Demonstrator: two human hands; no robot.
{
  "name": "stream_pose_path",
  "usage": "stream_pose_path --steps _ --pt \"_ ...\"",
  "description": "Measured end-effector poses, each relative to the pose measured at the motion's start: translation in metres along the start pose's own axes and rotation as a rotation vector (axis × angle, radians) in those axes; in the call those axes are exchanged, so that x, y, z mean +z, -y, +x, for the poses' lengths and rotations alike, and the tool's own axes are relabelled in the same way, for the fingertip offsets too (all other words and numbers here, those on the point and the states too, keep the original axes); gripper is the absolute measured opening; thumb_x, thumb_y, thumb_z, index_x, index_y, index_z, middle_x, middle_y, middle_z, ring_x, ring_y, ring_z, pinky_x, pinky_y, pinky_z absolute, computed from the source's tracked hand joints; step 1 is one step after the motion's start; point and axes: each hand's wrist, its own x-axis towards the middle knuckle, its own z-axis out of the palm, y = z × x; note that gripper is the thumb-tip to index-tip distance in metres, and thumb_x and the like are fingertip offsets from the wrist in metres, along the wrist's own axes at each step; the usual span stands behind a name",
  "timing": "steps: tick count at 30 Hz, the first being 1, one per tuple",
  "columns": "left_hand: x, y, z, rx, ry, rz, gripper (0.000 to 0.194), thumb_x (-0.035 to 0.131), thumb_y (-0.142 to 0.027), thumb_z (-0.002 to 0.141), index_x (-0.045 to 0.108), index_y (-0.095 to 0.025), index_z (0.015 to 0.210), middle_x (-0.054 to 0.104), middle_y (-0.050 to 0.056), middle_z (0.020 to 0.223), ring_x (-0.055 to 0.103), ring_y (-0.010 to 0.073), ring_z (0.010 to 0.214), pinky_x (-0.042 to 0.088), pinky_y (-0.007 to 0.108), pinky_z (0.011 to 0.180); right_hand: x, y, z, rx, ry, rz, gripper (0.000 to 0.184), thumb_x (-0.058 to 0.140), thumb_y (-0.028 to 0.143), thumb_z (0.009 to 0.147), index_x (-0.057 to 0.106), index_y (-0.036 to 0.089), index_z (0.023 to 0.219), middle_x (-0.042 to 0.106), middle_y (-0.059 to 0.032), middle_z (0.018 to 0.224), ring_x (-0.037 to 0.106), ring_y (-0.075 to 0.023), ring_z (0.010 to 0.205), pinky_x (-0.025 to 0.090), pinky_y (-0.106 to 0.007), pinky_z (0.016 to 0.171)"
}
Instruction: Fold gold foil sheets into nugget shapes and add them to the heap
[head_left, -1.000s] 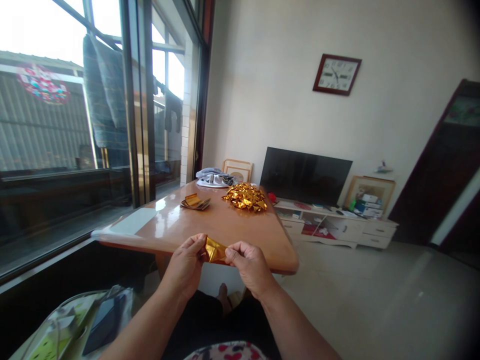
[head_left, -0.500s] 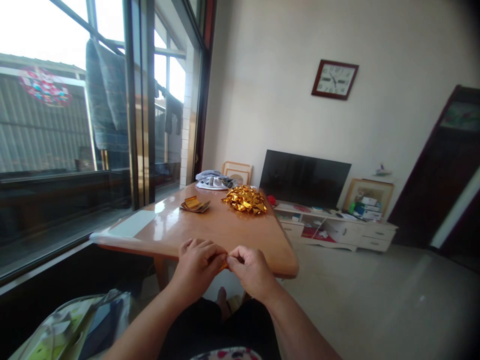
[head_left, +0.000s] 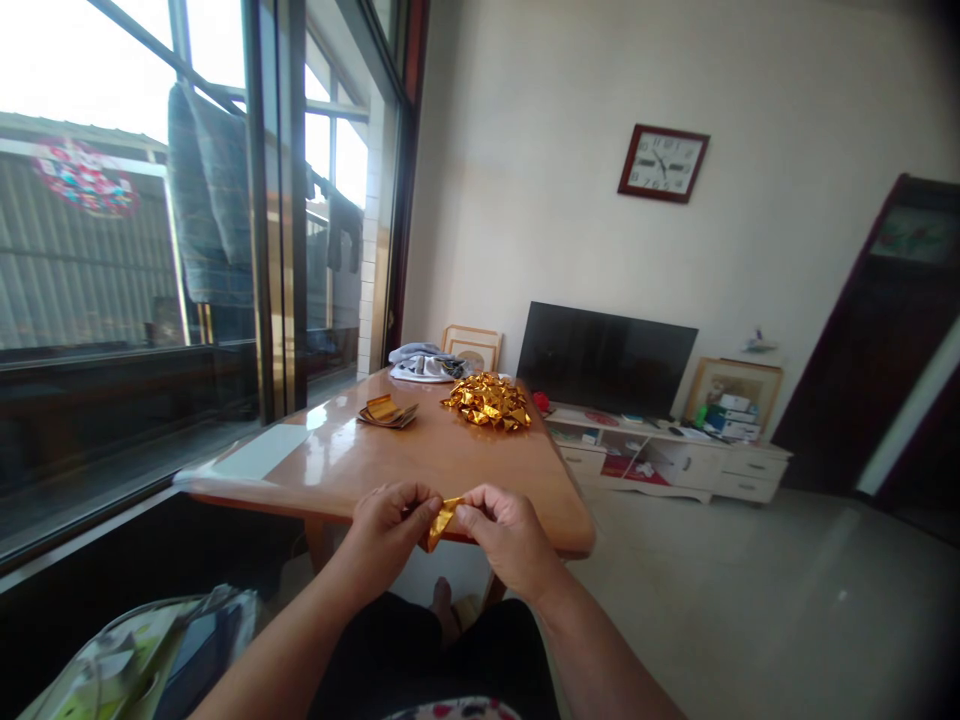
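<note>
Head cam: L hand (head_left: 384, 532) & R hand (head_left: 517, 538) each pinch an end of gold foil piece (head_left: 442, 523), by table's (head_left: 420, 460) near edge. Prob. best w/ light, even fingertip pressure; thin foil may tear. Far R, white cabinet (head_left: 754, 482): open compartment holds sth red (head_left: 619, 466); drawers closed, contents hidden.

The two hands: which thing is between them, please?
In the head view, a piece of gold foil is between the left hand and the right hand, pinched by both.
</note>
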Motion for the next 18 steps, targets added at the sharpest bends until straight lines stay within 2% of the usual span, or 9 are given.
stream_pose_path --steps 3,6,9,13,18 --pt "0.0 -0.002 -0.001 -0.038 0.146 0.122 0.023 0.077 -0.042 0.078 0.073 -0.02 0.075 0.066 0.003 0.063 0.057 0.0169 0.06 0.043 0.025 0.059 0.0 0.002 0.0 0.02 0.023 0.049 0.02 0.066 0.036 0.086 0.067 0.017 0.083 0.067 -0.0001 0.076 0.057 -0.0137 0.067 0.046 -0.024 0.062" --pt "0.0 -0.002 -0.002 -0.097 0.177 0.039 0.028 0.075 -0.045 0.08 0.071 -0.017 0.078 0.066 0.003 0.065 0.056 0.0144 0.06 0.043 0.024 0.059 0.001 0.001 0.001 0.039 0.061 0.15 0.019 0.067 0.036 0.086 0.068 0.017 0.085 0.068 -0.0008 0.078 0.059 -0.0145 0.071 0.048 -0.025 0.067" --pt "0.0 0.002 -0.003 -0.138 0.163 -0.026 0.032 0.074 -0.047 0.082 0.068 -0.016 0.076 0.065 0.002 0.064 0.054 0.0128 0.058 0.041 0.023 0.058 0.002 -0.003 0.004 -0.001 -0.017 0.169 0.017 0.067 0.034 0.087 0.068 0.017 0.09 0.067 0.0003 0.079 0.058 -0.0138 0.072 0.047 -0.025 0.069" --pt "-0.001 0.007 -0.001 -0.129 0.129 -0.044 0.034 0.072 -0.047 0.084 0.066 -0.015 0.076 0.065 0.003 0.066 0.056 0.0138 0.061 0.042 0.024 0.06 0.005 -0.004 0.003 -0.103 -0.173 0.037 0.013 0.067 0.031 0.087 0.067 0.018 0.088 0.061 0.0025 0.074 0.052 -0.0125 0.067 0.044 -0.023 0.063" --pt "0.002 0.012 0.0 -0.08 0.054 0.002 0.036 0.072 -0.05 0.083 0.067 -0.014 0.076 0.064 0.003 0.067 0.058 0.0161 0.065 0.044 0.026 0.064 0.014 0.002 -0.002 -0.199 -0.202 -0.082 0.013 0.063 0.029 0.089 0.069 0.018 0.088 0.065 0.0006 0.075 0.057 -0.014 0.068 0.046 -0.024 0.064"
